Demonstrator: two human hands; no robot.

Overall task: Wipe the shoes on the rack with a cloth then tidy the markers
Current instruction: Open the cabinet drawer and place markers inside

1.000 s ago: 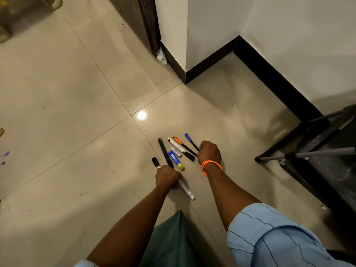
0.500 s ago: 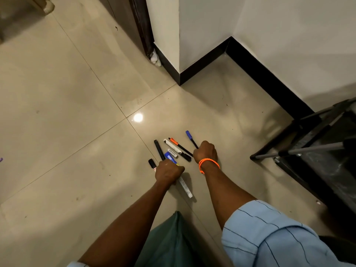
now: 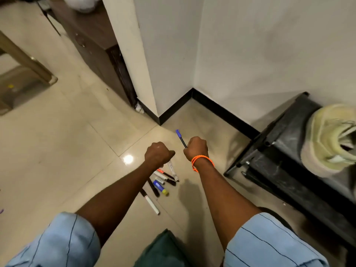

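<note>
**Markers half gathered, two lifted off the floor**

Markers are being collected now. A blue-capped pen [image 3: 180,138] is gripped in the right hand [image 3: 196,149], fingers curled round its lower end, cap pointing up and away. A clear-barrelled marker [image 3: 172,170] is held in the left hand [image 3: 158,156], fist clenched round its top, the rest hanging down below the knuckles. Both hands are raised above the tiled floor [image 3: 57,151].

Below them, the remaining markers [image 3: 160,182] are seen lying close together on the tiles, with a white-barrelled marker [image 3: 151,203] a little apart, nearer the person. These are judged to be what is left of the tidying. A pale shoe [image 3: 327,139] is seen on the black rack [image 3: 279,160] at the right; whether it has been wiped cannot be told.

Open floor is offered to the left. The rack's corner stands near the right forearm, and the wall corner with its black skirting [image 3: 221,108] closes off the far side.
</note>
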